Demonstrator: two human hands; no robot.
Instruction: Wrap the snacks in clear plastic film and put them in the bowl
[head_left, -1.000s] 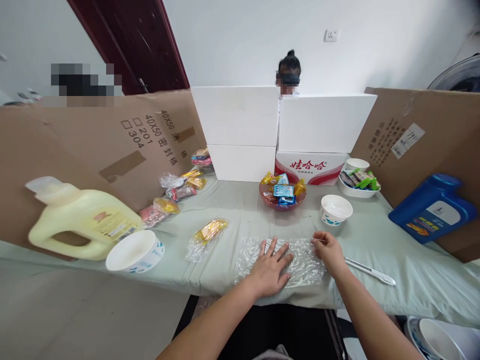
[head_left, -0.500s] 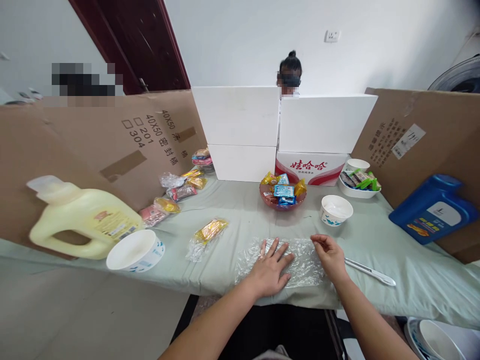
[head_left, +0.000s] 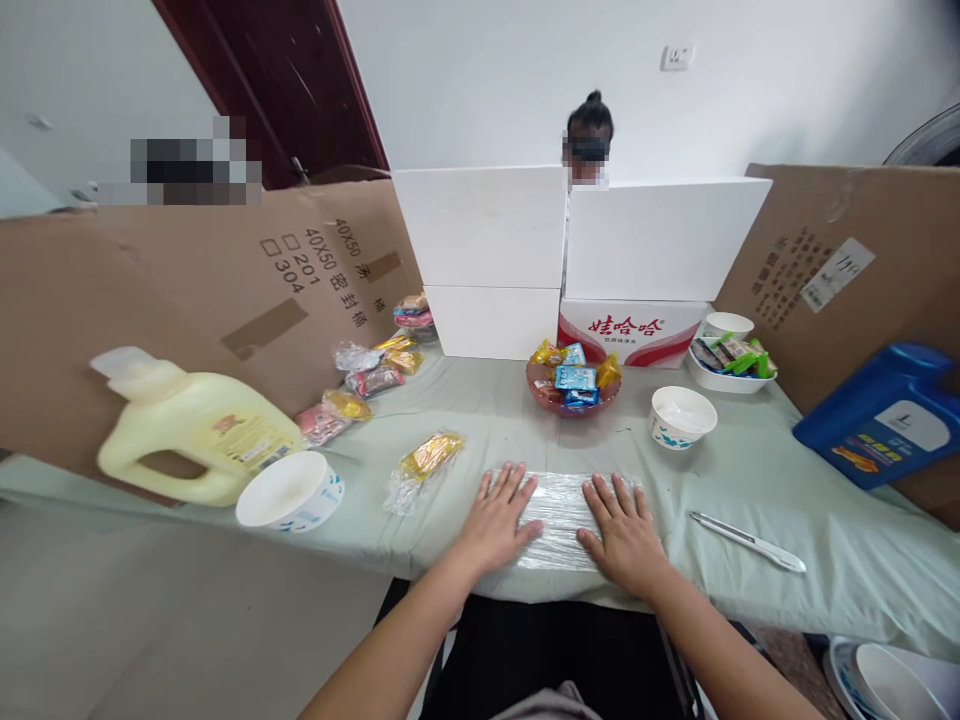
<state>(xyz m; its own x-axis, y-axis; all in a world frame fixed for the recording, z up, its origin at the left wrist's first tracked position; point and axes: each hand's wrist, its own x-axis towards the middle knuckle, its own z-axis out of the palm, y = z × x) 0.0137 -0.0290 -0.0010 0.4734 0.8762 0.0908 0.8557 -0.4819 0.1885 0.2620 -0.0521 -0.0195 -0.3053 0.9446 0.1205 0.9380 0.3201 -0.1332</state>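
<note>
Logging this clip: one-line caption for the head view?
Left hand and right hand lie flat on clear plastic wrap.

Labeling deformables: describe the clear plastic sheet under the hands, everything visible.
The clear plastic sheet is thin, crinkled and shiny, see-through to the pale green cloth it lies flat on, near the table's front edge. The left hand and right hand both rest palm-down on it, fingers spread, covering its ends.

Table [head_left: 787, 500], pale green cloth: plastic sheet [head_left: 559, 510], yellow jug [head_left: 199, 440], paper bowls [head_left: 291, 490], snack packets [head_left: 427, 458], pen [head_left: 746, 541], blue jug [head_left: 892, 420]
</note>
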